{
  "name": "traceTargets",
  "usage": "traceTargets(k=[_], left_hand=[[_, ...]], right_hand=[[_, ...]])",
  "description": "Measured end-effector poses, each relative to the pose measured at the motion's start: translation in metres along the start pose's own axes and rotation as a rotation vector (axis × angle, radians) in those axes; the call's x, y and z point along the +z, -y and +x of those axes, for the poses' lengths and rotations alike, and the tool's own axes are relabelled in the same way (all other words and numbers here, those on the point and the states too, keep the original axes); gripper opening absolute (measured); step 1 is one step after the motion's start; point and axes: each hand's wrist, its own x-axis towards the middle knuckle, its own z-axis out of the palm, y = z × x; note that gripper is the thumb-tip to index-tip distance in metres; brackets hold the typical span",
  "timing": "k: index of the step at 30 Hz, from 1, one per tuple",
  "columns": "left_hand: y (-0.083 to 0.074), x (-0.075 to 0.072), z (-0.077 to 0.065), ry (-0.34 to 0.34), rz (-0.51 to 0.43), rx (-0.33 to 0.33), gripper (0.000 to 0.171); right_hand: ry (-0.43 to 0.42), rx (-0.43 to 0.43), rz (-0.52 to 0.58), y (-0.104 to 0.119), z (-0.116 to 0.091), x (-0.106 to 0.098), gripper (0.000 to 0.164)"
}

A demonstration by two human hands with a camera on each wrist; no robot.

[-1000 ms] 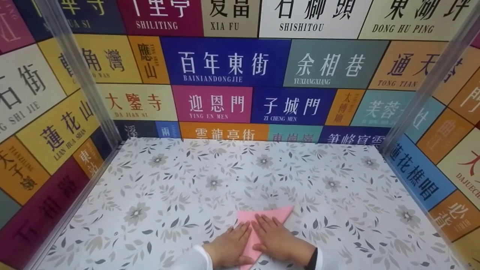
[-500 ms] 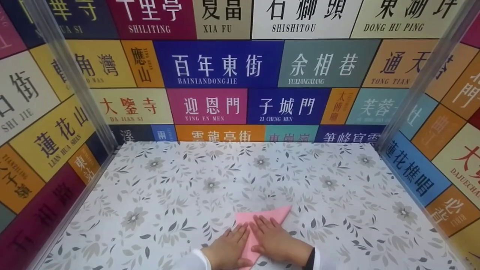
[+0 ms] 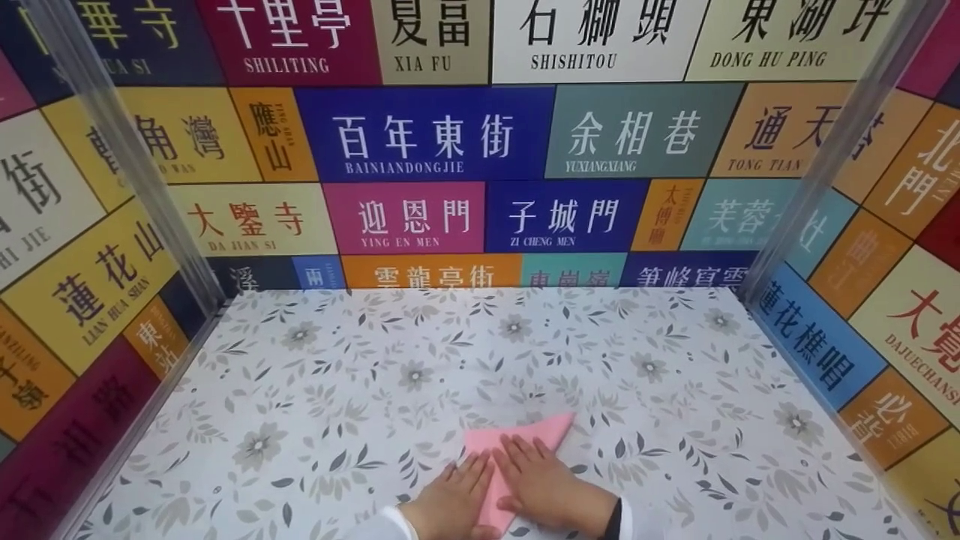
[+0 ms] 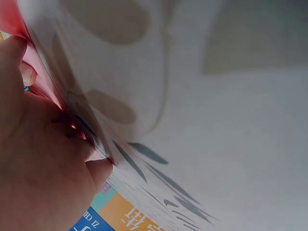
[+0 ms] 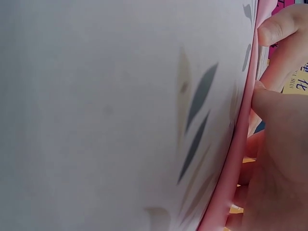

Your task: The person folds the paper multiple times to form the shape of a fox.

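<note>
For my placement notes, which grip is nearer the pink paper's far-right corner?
Right. The right grip lies on the pink paper, just short of that corner; the left grip lies farther left, across the paper's left edge.

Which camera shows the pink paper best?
The head view: it shows the pink paper from above, both far corners included, though fingers cover part. Both wrist views show only narrow slices.

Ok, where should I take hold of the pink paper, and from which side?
Probably the pointed far right corner of the pink paper, pinched from the right: it juts out uncovered beyond the right hand, which rests on the paper's middle.
</note>
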Motion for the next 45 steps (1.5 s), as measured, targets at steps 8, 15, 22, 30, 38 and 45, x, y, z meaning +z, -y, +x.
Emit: traceTargets(k=[8, 15, 22, 30, 38, 45], left_hand=[[-0.004, 0.001, -0.002, -0.013, 0.078, -0.001, 0.088], [-0.005, 0.002, -0.004, -0.059, 0.105, 0.012, 0.088], [-0.005, -0.002, -0.002, -0.005, 0.075, -0.005, 0.087], [-0.005, -0.005, -0.003, -0.002, 0.074, -0.014, 0.085], [-0.005, -0.005, -0.003, 0.0, 0.083, -0.001, 0.083], [-0.006, -0.001, -0.001, -0.019, 0.136, -0.032, 0.085]], right_hand=[[0.002, 0.003, -0.073, 0.005, -0.001, -0.001, 0.068], [-0.001, 0.005, -0.09, 0.007, -0.001, -0.002, 0.067], [-0.01, -0.004, 0.004, 0.004, -0.001, -0.004, 0.068], [-0.02, -0.011, 0.002, 0.002, -0.003, -0.003, 0.073], [-0.024, -0.084, -0.055, 0.005, -0.009, 0.0, 0.079], [-0.025, -0.073, -0.158, 0.009, -0.01, -0.001, 0.079]])
